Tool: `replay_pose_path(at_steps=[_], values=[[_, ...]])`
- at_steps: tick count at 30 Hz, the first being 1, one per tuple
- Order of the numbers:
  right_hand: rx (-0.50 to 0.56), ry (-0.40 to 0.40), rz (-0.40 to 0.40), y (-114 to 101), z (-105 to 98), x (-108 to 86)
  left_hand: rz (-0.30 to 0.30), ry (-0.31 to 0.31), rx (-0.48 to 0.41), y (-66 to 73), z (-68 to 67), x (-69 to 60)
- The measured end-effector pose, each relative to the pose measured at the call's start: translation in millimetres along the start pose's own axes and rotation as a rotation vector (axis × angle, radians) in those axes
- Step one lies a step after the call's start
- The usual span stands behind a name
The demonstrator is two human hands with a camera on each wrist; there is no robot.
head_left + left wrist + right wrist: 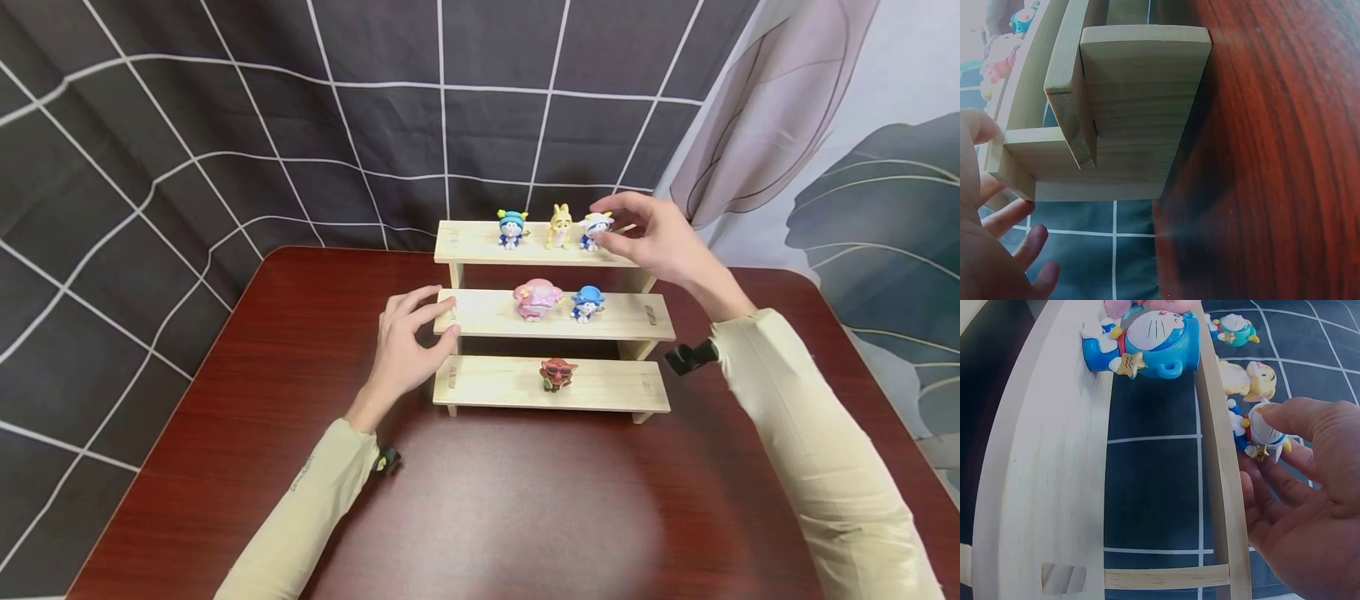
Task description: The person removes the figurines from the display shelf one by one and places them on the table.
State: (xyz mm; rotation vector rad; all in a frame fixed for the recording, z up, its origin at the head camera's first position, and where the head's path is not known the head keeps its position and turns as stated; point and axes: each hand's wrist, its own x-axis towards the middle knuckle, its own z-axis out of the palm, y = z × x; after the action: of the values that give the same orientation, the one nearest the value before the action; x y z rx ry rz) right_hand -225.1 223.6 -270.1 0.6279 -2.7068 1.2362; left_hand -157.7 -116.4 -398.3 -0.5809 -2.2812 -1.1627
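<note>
In the head view, the right hand pinches the white-capped figurine on the top tier, toward its right edge, beside the yellow figurine; the left hand grasps the middle tier by its left edge.

Left wrist: that grip again (other fingers spread).

Right wrist: the blue-capped figurine sits nearer.

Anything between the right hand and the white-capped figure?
Nothing visible. The right hand pinches the white-capped figure on the top shelf. The yellow figure stands close by, but on the figure's other side, out of the hand's way.
</note>
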Motion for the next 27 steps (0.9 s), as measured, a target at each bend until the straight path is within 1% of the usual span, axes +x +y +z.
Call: replay_pose_path(at_steps=[4, 15, 27], values=[[-0.006, 0.006, 0.005, 0.5, 0.5, 0.6, 0.000, 0.000, -0.003, 0.8, -0.6, 0.2], [-0.014, 0.020, -0.012, 0.8, 1.3, 0.0, 0.006, 0.000, 0.005, 0.4, -0.7, 0.9], [-0.032, 0.029, -0.026, -2.9, 2.0, -2.9, 0.024, 0.008, 0.011, -1.9, -0.2, 1.1]])
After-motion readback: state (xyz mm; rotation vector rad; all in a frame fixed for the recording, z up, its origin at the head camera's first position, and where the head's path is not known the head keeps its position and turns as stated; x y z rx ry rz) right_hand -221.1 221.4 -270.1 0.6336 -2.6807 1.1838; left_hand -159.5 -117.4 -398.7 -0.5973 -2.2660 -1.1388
